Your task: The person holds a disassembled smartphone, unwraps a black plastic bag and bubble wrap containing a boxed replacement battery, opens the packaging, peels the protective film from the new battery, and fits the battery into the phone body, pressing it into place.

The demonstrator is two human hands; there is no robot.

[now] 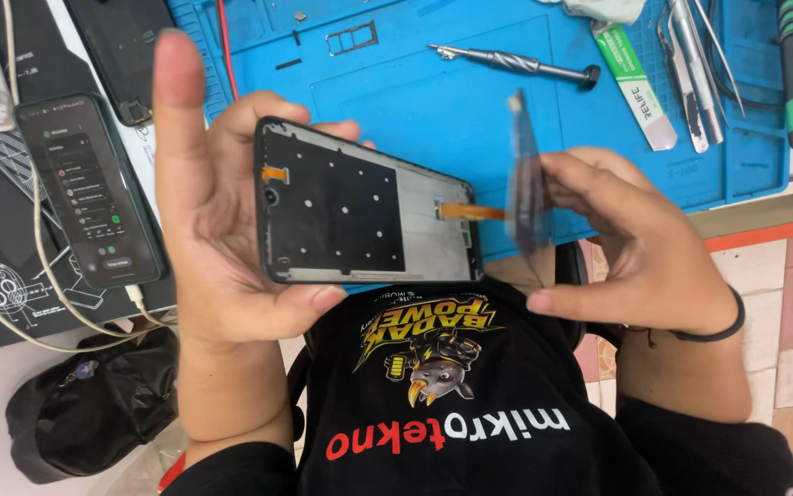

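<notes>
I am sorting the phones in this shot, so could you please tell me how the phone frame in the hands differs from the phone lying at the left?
The phone frame is held in the air by the left hand; the lit phone lies flat on the bench.
The frame is opened, with its bare inner plate and an orange flex cable showing; the lit phone is whole, screen on.
The frame's cable runs to the screen panel in the right hand; the lit phone has a white cable plugged in.
Both are dark, slim rectangles.

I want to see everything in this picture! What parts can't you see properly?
- Screen panel, head view: seen edge-on and blurred, so its face is hidden.
- Phone frame: underside hidden by the left hand.
- Right hand: fingertips hidden behind the panel.
- Tweezers: tops cut off by the picture's edge.
</notes>
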